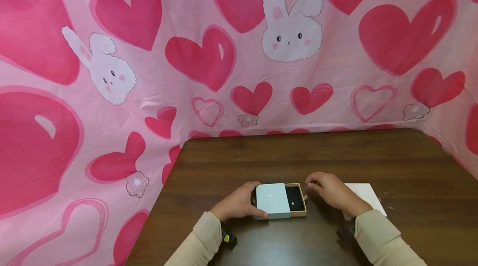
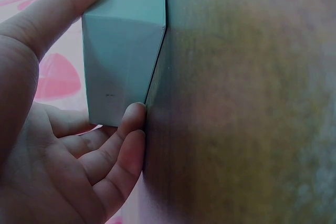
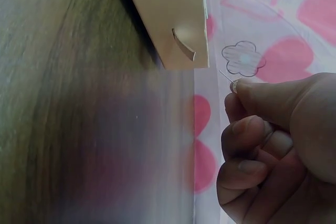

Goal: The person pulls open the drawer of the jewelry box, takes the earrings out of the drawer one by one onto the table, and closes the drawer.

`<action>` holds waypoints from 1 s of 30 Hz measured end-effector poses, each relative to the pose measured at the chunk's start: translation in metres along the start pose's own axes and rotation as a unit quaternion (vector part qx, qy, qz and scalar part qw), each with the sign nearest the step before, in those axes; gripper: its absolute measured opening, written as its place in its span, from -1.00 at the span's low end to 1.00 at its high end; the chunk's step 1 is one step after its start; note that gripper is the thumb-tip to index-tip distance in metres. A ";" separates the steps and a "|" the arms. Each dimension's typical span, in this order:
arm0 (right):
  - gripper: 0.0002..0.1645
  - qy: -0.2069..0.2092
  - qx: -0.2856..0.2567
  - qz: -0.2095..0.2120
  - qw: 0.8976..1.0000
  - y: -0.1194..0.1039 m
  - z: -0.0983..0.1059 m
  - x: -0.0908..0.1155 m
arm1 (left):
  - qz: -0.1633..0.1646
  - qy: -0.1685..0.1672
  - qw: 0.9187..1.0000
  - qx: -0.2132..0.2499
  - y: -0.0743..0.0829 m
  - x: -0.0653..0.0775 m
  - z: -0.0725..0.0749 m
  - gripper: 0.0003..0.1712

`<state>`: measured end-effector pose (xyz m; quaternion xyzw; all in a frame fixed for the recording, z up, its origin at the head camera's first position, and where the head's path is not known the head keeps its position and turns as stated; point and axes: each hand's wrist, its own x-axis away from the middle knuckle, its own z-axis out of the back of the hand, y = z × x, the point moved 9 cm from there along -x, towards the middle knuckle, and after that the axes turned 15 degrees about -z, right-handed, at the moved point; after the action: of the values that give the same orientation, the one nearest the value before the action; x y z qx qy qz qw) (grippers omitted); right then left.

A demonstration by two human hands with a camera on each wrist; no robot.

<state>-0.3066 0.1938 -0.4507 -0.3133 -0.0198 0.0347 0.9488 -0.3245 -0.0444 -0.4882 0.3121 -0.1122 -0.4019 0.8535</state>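
A pale blue drawer box lies on the table, its tan inner tray slid partly out to the right. Black padding lines the tray and bears a small whitish stud. My left hand grips the sleeve's left end, thumb along the near edge and fingers behind; the left wrist view shows the blue end wall close up. Just right of the tray, my right hand pinches a tiny stud earring between thumb and forefinger, its thin post pointing toward the box.
A white card lies partly under my right forearm, with tiny clear bits beside it. A ribbon tab sticks out from the tray's front. Behind the brown table hangs a pink heart-patterned cloth.
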 end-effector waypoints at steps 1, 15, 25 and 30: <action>-0.93 0.000 0.001 -0.004 1.000 0.001 0.000 0.000 | 0.000 0.001 1.000 0.000 0.000 0.000 0.000 0.16; -0.93 0.005 0.022 -0.008 1.000 0.006 -0.004 -0.006 | 0.011 0.000 1.000 0.000 -0.004 0.001 0.000 0.17; -0.97 0.008 0.036 0.000 0.999 0.009 -0.009 -0.010 | 0.010 0.000 1.000 -0.004 -0.003 0.001 0.000 0.19; -0.91 0.009 0.035 -0.002 0.999 0.013 -0.013 -0.012 | 0.006 0.000 1.000 0.001 -0.003 0.001 -0.001 0.17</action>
<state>-0.3188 0.1958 -0.4691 -0.2797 -0.0110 0.0310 0.9595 -0.3253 -0.0457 -0.4910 0.3119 -0.1145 -0.3972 0.8555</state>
